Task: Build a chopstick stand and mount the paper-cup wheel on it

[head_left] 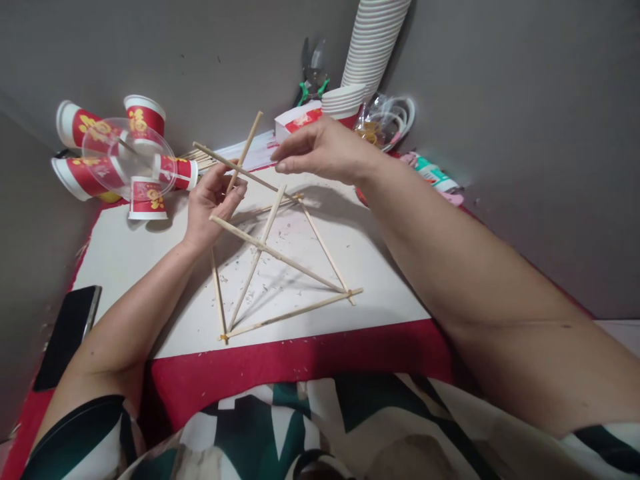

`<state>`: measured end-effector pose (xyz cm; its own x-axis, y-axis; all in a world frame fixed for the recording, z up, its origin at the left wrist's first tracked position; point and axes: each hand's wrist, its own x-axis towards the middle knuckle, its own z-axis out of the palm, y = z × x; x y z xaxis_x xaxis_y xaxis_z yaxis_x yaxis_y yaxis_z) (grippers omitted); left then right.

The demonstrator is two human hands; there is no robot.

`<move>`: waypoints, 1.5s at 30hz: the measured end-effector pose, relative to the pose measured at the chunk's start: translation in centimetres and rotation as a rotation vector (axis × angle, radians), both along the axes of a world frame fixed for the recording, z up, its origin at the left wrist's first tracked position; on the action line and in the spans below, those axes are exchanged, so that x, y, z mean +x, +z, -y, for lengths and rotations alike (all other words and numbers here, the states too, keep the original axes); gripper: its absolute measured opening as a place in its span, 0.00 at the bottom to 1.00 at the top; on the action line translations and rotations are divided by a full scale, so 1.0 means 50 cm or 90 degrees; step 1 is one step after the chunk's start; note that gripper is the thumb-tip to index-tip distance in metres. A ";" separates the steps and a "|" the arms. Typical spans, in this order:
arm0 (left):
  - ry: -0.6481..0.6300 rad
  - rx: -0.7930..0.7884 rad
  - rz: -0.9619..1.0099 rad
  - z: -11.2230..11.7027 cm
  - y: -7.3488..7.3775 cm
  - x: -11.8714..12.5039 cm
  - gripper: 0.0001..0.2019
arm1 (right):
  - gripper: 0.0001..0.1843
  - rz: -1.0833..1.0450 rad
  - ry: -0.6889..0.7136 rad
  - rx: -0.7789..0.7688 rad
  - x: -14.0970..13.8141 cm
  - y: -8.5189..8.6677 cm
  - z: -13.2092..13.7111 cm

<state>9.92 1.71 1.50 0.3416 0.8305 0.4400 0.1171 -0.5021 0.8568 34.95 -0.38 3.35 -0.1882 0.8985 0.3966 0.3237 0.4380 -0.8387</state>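
Observation:
A frame of wooden sticks (300, 308) stands on the white board, with yellowish bindings at its lower corners. Two slanting sticks cross at its front. Behind them, another pair crosses at my left hand (213, 207), whose fingers are closed around the wooden stick (250, 139) near that crossing; some of its fingertips are hidden. My right hand (323, 152) hovers over the back of the frame, thumb and index finger reaching leftward with a narrow gap between them. Nothing shows in that hand, and it looks apart from the sticks.
Red-and-white paper cups (147, 199) surround a clear plastic disc (129, 158) at back left. A tall cup stack (375, 43), green-handled pruning shears (313, 73) and a bag of rubber bands (373, 127) are at the back. A black phone (67, 337) lies left, by the white board (395, 293).

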 end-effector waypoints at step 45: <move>0.113 -0.520 0.113 0.079 0.004 -0.151 0.13 | 0.11 0.583 -0.095 -0.242 -0.034 0.004 0.050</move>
<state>2.37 -2.26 1.72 0.1592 0.9449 -0.2859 -0.0344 0.2947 0.9550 33.25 -2.87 3.57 -0.1531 0.9746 -0.1632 0.9443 0.0956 -0.3148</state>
